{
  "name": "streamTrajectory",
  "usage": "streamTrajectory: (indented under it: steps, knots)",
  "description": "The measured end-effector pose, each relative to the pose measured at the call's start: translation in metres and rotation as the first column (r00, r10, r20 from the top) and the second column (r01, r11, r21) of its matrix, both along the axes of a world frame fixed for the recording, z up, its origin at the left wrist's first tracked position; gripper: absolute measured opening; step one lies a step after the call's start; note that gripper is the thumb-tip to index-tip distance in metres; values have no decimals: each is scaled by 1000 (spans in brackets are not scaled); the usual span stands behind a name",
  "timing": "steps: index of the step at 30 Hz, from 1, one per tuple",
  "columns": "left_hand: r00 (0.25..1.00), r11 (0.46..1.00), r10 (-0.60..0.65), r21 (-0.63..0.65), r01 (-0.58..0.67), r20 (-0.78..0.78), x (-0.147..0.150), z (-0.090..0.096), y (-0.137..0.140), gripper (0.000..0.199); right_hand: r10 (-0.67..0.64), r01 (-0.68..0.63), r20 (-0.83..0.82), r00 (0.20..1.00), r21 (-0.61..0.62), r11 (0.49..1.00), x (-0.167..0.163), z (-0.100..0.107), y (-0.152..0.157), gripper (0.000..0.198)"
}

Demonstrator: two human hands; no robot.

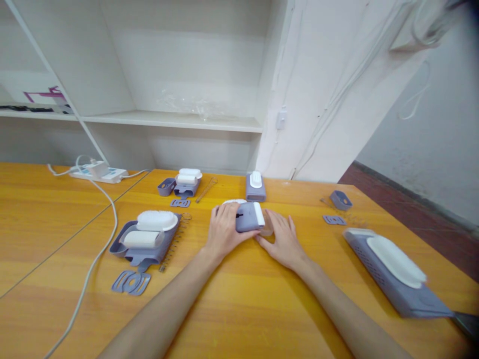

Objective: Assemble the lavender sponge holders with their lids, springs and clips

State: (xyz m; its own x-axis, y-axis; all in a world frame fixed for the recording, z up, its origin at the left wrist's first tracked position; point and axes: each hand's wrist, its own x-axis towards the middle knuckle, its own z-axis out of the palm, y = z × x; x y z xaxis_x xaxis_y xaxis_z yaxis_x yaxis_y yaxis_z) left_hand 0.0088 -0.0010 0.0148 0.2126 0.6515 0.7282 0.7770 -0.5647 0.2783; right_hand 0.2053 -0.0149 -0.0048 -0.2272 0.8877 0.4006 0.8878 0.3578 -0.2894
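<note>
My left hand is closed around a grey-purple plastic case with a white end, held tilted above the table's middle. A white pad edge shows behind the fingers. My right hand is beside the case's right end, fingers curled against a translucent cover; its far side is hidden. Just behind stands another grey-purple case with a white oval pad. At the left lies a grey-purple holder with a white fluffy pad and a white roller.
A coil spring and slotted plate lie by the left holder. Similar parts sit farther back. A large grey-purple case and small cup are at right. A white cable runs from a power strip.
</note>
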Motion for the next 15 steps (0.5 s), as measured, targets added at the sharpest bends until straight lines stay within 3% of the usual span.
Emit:
streamTrajectory:
  steps: [5, 15]
  knots:
    - [1000, 1000, -9, -1, 9, -5, 0, 0, 0, 69, 56, -63, -79, 995, -86, 994, 1, 3, -1, 66]
    - [999, 999, -33, -27, 32, -37, 0, 0, 0, 68, 113, -144, -201, 973, -147, 979, 8, -3, 3, 76]
